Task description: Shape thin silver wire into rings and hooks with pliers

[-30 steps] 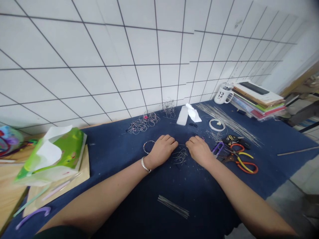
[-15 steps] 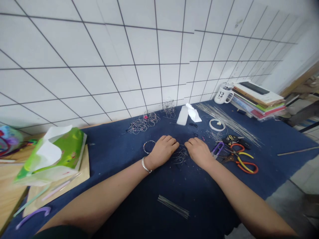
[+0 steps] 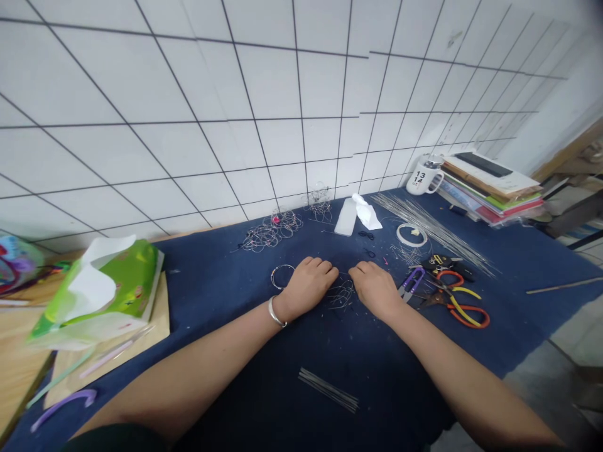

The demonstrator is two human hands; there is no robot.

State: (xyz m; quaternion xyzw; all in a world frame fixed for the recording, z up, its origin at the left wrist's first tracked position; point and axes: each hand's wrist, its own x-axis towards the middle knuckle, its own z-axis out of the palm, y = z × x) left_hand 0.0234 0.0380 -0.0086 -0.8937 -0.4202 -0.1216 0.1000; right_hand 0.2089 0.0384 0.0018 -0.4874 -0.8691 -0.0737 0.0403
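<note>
My left hand (image 3: 311, 280) is closed, its fingers curled down on the dark blue cloth (image 3: 202, 270). Facing it across a small gap, my right hand (image 3: 374, 285) is closed too. A faint thin wire (image 3: 344, 274) spans the gap between the fingertips; the fingers hide its ends. Just below the gap lies a loose tangle of wire pieces (image 3: 343, 295). A beaded wire ring (image 3: 274, 278) rests beside my left hand, partly behind it. Purple thread snips (image 3: 412, 281) lie to the right of my right hand. Nearer to me is a small bundle of straight wires (image 3: 328, 389).
Right of my hands lie orange-handled pliers (image 3: 471, 314), a white ring-shaped coil (image 3: 411, 235) and long straight wires (image 3: 433, 229). Coiled beaded wires (image 3: 268, 232) sit by the tiled wall. A mug (image 3: 424, 179) and stacked papers (image 3: 494, 188) stand far right, a tissue pack (image 3: 132, 270) left.
Both hands stay in nearly the same place and pose. The view has shifted very slightly; nothing on the cloth has visibly moved.
</note>
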